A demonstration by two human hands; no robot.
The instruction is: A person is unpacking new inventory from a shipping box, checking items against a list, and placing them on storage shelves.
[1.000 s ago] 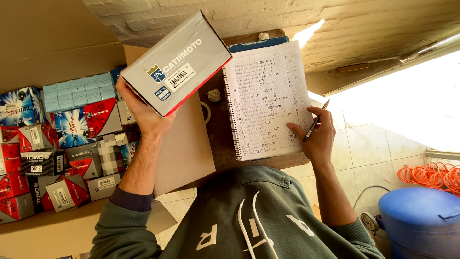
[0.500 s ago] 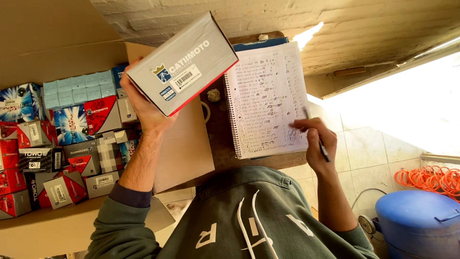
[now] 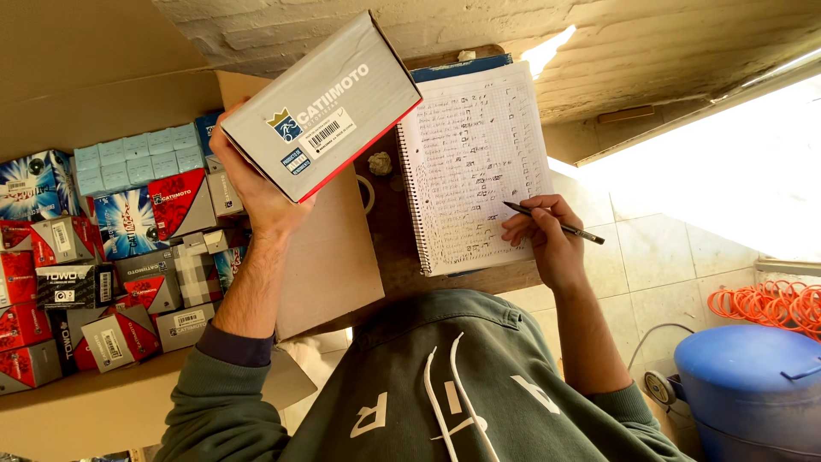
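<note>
Grey carton with red edge (image 3: 321, 107) clamped in left hand (image 3: 256, 192), raised and tilted; right hand (image 3: 543, 239) pinched on black pen (image 3: 554, 223).
Pen tip on the gridded page of a spiral notebook (image 3: 475, 162) lying open on the wooden bench (image 3: 393, 248). Left of the raised carton, an open cardboard box (image 3: 103, 77) packed with small red, blue and grey cartons (image 3: 94, 257). Blue drum (image 3: 753, 389) and orange hose coil (image 3: 770, 304) on tiled floor, right.

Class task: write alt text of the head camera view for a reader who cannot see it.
A person's left hand holds up a grey box while the right hand puts a pen to a spiral notebook filled with handwriting. A large carton of small boxes sits at the left, a blue barrel at lower right.
</note>
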